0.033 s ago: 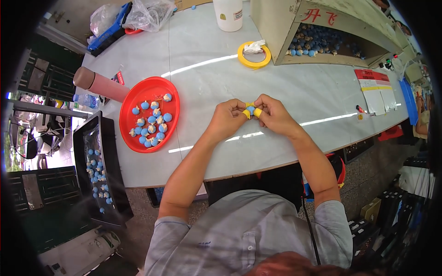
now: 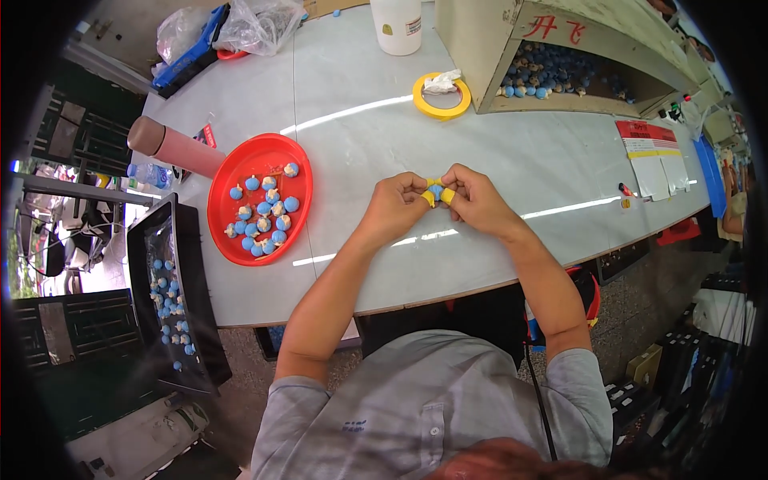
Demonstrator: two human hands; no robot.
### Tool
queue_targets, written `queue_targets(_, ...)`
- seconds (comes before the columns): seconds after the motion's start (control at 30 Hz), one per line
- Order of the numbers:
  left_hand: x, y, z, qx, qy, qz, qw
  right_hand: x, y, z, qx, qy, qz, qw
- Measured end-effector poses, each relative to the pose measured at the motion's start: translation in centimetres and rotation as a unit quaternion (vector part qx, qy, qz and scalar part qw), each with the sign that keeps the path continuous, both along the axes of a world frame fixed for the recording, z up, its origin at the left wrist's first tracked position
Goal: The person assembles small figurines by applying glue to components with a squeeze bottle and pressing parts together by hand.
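Over the middle of the table, my left hand (image 2: 399, 203) and my right hand (image 2: 478, 198) meet, both closed in a pinch. Between the fingertips is a small blue ball-like piece (image 2: 436, 191), much of it covered. Yellow wraps (image 2: 448, 195) cover the thumb tips and at least one fingertip. To the left of my hands, a round red tray (image 2: 227, 247) holds several small blue balls (image 2: 265, 209) with pale, whitish-tan bits on them.
A pink bottle (image 2: 189, 150) stands beyond the red tray. Beyond my hands lies a yellow tape roll (image 2: 418, 100), near a white container (image 2: 398, 32). An open-fronted box (image 2: 484, 72) at the back right holds more blue balls. A black bin (image 2: 204, 320) sits off the table's left edge.
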State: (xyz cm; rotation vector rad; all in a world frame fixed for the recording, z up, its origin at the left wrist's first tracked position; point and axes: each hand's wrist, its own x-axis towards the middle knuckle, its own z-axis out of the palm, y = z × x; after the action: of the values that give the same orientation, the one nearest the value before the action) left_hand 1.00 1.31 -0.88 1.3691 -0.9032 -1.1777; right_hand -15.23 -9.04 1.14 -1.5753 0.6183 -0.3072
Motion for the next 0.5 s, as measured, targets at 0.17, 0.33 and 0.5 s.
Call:
queue_targets(0.17,-0.03,0.11,0.22,-0.002,0.024,0.002,1.000,0.01,0.14,0.30,0.002,-0.006,0.000,1.000)
queue_targets(0.33,0.10,0.11,0.32,-0.009,0.009,-0.014,1.000,-0.02,0.12,0.19,-0.007,-0.005,0.001,1.000)
queue_targets(0.5,0.18,0.09,0.22,-0.004,-0.013,-0.027,1.000,0.05,0.29,0.80,-0.011,0.009,-0.002,1.000)
